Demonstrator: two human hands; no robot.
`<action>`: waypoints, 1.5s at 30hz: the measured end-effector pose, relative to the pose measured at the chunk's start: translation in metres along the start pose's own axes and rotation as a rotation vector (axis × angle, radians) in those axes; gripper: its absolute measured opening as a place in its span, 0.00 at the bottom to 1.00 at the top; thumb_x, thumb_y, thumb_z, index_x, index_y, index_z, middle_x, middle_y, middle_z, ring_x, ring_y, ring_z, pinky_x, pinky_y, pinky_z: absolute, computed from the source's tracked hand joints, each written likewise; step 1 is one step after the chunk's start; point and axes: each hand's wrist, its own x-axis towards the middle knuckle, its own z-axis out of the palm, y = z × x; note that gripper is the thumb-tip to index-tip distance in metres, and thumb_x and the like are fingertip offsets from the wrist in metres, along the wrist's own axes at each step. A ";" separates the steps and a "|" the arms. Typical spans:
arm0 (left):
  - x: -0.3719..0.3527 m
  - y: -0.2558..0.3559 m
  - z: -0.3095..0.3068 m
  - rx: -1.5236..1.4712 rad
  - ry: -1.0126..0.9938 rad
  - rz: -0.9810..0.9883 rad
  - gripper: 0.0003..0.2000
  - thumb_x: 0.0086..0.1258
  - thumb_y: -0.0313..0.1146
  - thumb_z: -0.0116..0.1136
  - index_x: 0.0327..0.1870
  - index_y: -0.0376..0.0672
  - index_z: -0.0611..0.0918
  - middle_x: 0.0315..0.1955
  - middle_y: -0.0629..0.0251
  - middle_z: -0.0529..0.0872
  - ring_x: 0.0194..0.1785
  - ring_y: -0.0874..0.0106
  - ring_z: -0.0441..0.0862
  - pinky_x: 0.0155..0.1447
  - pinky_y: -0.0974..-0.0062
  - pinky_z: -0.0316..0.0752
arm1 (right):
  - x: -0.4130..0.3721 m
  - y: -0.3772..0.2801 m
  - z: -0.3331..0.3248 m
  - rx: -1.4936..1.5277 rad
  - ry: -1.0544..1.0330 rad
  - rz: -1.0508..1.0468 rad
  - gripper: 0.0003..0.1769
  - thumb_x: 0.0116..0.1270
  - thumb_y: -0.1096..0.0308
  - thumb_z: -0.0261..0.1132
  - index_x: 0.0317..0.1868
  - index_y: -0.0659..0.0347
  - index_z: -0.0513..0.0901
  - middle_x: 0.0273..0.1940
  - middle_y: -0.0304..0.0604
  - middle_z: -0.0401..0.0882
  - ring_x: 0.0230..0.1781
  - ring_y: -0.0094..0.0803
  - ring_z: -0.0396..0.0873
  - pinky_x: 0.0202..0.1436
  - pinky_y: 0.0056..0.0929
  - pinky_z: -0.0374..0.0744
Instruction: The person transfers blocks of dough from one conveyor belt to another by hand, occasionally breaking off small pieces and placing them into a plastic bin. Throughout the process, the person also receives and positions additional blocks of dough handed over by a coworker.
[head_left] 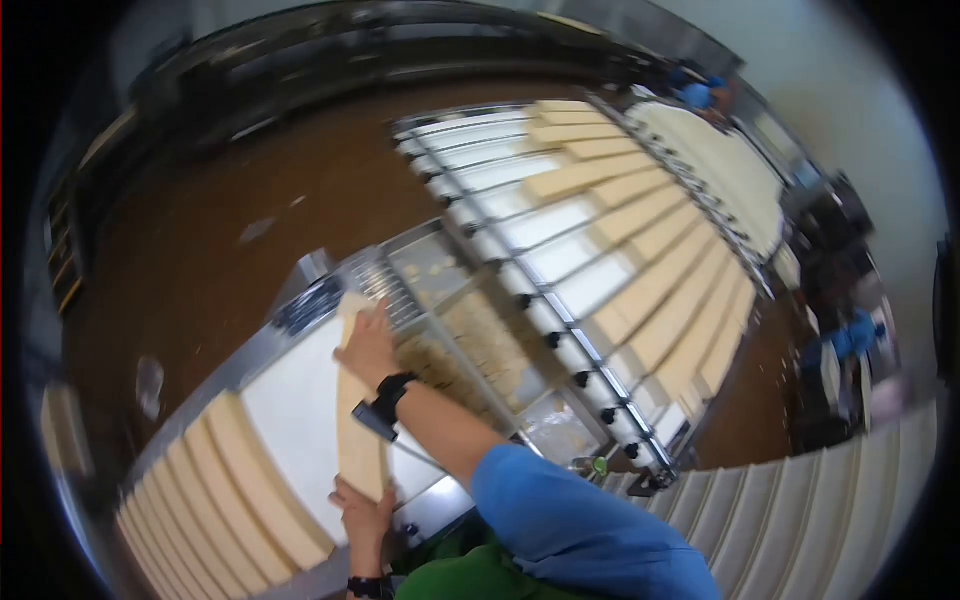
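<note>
A long pale yellow strip [360,440], dough or cake by its look, lies lengthwise under both my hands on a white belt [290,375]. My right hand [370,345] grips it near its far end, fingers bent over the edge. At the near end my left hand [365,515] holds the strip, thumb and fingers on either side. Dark bands circle both wrists, and a small grey device [375,420] hangs at the right one. Beside the strip, more pale strips [235,480] lie in a row on the left part of the belt.
A wide slanted conveyor [580,240] with metal divider rods carries several pale strips. Metal trays [470,320] with scraps sit between it and my belt. A ridged pale surface [780,520] is at lower right. Blue-clothed people [700,95] are in the background.
</note>
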 end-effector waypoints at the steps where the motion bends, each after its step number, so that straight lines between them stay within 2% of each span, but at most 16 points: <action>1: 0.008 -0.001 0.012 0.035 0.084 -0.001 0.47 0.51 0.39 0.71 0.69 0.35 0.54 0.55 0.37 0.64 0.52 0.38 0.74 0.56 0.50 0.74 | 0.008 0.020 0.005 0.071 0.036 0.044 0.49 0.50 0.49 0.73 0.66 0.65 0.61 0.73 0.61 0.46 0.74 0.53 0.52 0.62 0.52 0.74; 2: 0.017 0.003 0.025 0.068 0.164 0.002 0.47 0.51 0.37 0.71 0.69 0.36 0.53 0.55 0.37 0.63 0.52 0.38 0.74 0.55 0.50 0.74 | 0.001 0.030 -0.017 0.139 0.103 0.141 0.50 0.49 0.52 0.75 0.66 0.66 0.60 0.73 0.63 0.45 0.74 0.53 0.53 0.64 0.45 0.73; 8: 0.077 0.071 0.067 -0.047 0.409 0.352 0.38 0.54 0.28 0.67 0.68 0.41 0.63 0.58 0.41 0.61 0.58 0.45 0.67 0.64 0.57 0.67 | 0.006 0.132 -0.139 0.652 0.411 0.217 0.46 0.55 0.58 0.66 0.69 0.63 0.52 0.67 0.65 0.51 0.59 0.73 0.66 0.62 0.56 0.70; 10: 0.097 0.121 0.077 0.020 0.609 0.555 0.36 0.57 0.28 0.65 0.70 0.41 0.64 0.62 0.40 0.61 0.64 0.46 0.63 0.68 0.56 0.61 | 0.027 0.169 -0.175 0.688 0.508 0.211 0.44 0.56 0.57 0.65 0.68 0.63 0.53 0.64 0.65 0.54 0.57 0.72 0.68 0.60 0.56 0.72; 14: 0.134 0.212 0.088 0.109 0.633 0.815 0.35 0.61 0.29 0.64 0.71 0.40 0.65 0.66 0.42 0.62 0.69 0.47 0.59 0.72 0.54 0.55 | 0.086 0.237 -0.224 0.794 0.682 0.210 0.40 0.59 0.56 0.62 0.66 0.65 0.55 0.59 0.64 0.60 0.52 0.68 0.73 0.55 0.55 0.74; 17: 0.168 0.260 0.100 0.074 0.597 0.919 0.33 0.64 0.30 0.63 0.71 0.39 0.65 0.69 0.47 0.62 0.72 0.48 0.58 0.74 0.54 0.53 | 0.119 0.281 -0.252 0.827 0.616 0.301 0.41 0.59 0.54 0.62 0.67 0.67 0.55 0.59 0.64 0.62 0.52 0.65 0.74 0.58 0.53 0.74; 22: 0.223 0.304 0.120 -0.024 0.408 0.895 0.25 0.68 0.22 0.55 0.68 0.41 0.69 0.70 0.49 0.63 0.72 0.53 0.62 0.73 0.62 0.58 | 0.167 0.359 -0.258 0.449 0.381 0.462 0.42 0.61 0.39 0.58 0.64 0.67 0.67 0.58 0.61 0.74 0.58 0.58 0.75 0.57 0.54 0.74; 24: 0.246 0.312 0.120 -0.328 0.028 0.909 0.24 0.69 0.21 0.53 0.67 0.41 0.70 0.69 0.51 0.64 0.72 0.56 0.62 0.73 0.65 0.57 | 0.177 0.383 -0.265 0.268 0.284 0.423 0.37 0.64 0.39 0.56 0.60 0.64 0.72 0.58 0.57 0.75 0.57 0.52 0.77 0.57 0.53 0.76; 26: 0.256 0.321 0.125 -0.303 -0.070 0.865 0.23 0.69 0.20 0.52 0.66 0.39 0.71 0.68 0.54 0.67 0.72 0.61 0.62 0.72 0.67 0.59 | 0.188 0.394 -0.275 0.185 0.275 0.456 0.36 0.64 0.41 0.58 0.58 0.65 0.73 0.55 0.57 0.77 0.57 0.52 0.77 0.57 0.50 0.78; 29: 0.254 0.346 0.154 -0.214 -0.002 0.862 0.20 0.71 0.21 0.51 0.64 0.39 0.73 0.64 0.56 0.74 0.70 0.66 0.66 0.70 0.71 0.62 | 0.209 0.411 -0.250 0.086 0.465 0.447 0.46 0.64 0.42 0.58 0.71 0.70 0.59 0.70 0.74 0.52 0.66 0.61 0.68 0.65 0.46 0.73; 32: 0.261 0.376 0.185 -0.445 -0.142 0.755 0.22 0.71 0.22 0.51 0.66 0.40 0.72 0.53 0.64 0.79 0.52 0.76 0.75 0.58 0.80 0.69 | 0.179 0.383 -0.279 0.208 0.280 0.479 0.45 0.64 0.48 0.57 0.73 0.70 0.55 0.76 0.66 0.41 0.70 0.61 0.61 0.67 0.51 0.69; 36: 0.263 0.395 0.205 -0.442 -0.154 0.522 0.20 0.70 0.19 0.49 0.63 0.37 0.72 0.50 0.64 0.80 0.51 0.77 0.77 0.57 0.81 0.70 | 0.159 0.381 -0.262 0.165 0.280 0.310 0.45 0.63 0.48 0.58 0.71 0.73 0.58 0.73 0.70 0.46 0.70 0.63 0.59 0.69 0.51 0.65; 40: 0.247 0.373 0.191 -0.668 -0.037 0.603 0.19 0.70 0.19 0.47 0.62 0.36 0.72 0.50 0.63 0.80 0.51 0.76 0.78 0.58 0.80 0.71 | 0.124 0.381 -0.248 0.294 0.280 0.088 0.42 0.63 0.50 0.62 0.67 0.74 0.63 0.71 0.71 0.50 0.69 0.64 0.60 0.70 0.49 0.64; 42: 0.239 0.341 0.176 -0.778 0.073 0.618 0.19 0.70 0.21 0.47 0.62 0.39 0.74 0.41 0.65 0.82 0.40 0.79 0.77 0.46 0.81 0.73 | 0.105 0.375 -0.243 0.338 0.232 -0.021 0.40 0.62 0.52 0.64 0.66 0.73 0.65 0.70 0.71 0.53 0.68 0.64 0.61 0.70 0.48 0.65; 44: 0.216 0.305 0.152 -0.818 0.121 0.538 0.18 0.68 0.22 0.49 0.60 0.39 0.75 0.46 0.60 0.82 0.49 0.71 0.80 0.56 0.75 0.73 | 0.090 0.366 -0.228 0.392 0.167 -0.146 0.38 0.61 0.54 0.65 0.65 0.72 0.67 0.69 0.71 0.56 0.67 0.64 0.63 0.70 0.47 0.65; 45: 0.204 0.284 0.140 -0.503 0.320 0.637 0.17 0.68 0.23 0.50 0.58 0.39 0.76 0.50 0.57 0.81 0.54 0.67 0.78 0.60 0.72 0.71 | 0.083 0.361 -0.218 0.359 0.185 -0.210 0.35 0.61 0.55 0.66 0.63 0.70 0.70 0.66 0.70 0.61 0.65 0.63 0.66 0.69 0.47 0.66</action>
